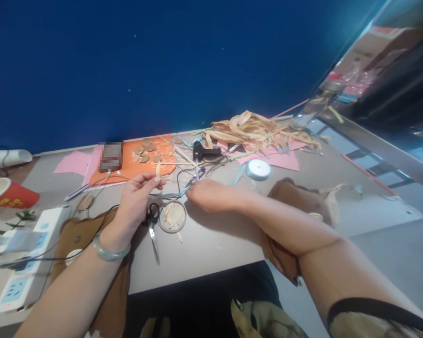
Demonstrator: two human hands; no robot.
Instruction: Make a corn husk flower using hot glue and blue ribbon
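Observation:
My left hand (pixel 137 197) pinches a small pale strip of dried husk (pixel 158 170) between thumb and fingers, above black-handled scissors (pixel 152 225) lying on the grey table (pixel 204 244). A green bangle (pixel 110 251) circles that wrist. My right hand (pixel 211 195) rests knuckles up on the table with its fingers curled at the end of a light blue ribbon (pixel 176 193), beside blue-handled scissors (pixel 196 174). What its fingers hold is hidden. A round lid (pixel 172 217) with husk pieces in it lies between the hands.
At the back lie an orange sheet (pixel 134 162) with brown discs, pink paper (pixel 74 163), a black glue gun (pixel 204 152), a husk pile (pixel 257 131) and a ribbon spool (pixel 257 169). Left: red paper cup (pixel 7 193), white power strip (pixel 24 256). Brown bags (pixel 91 244) flank my arms.

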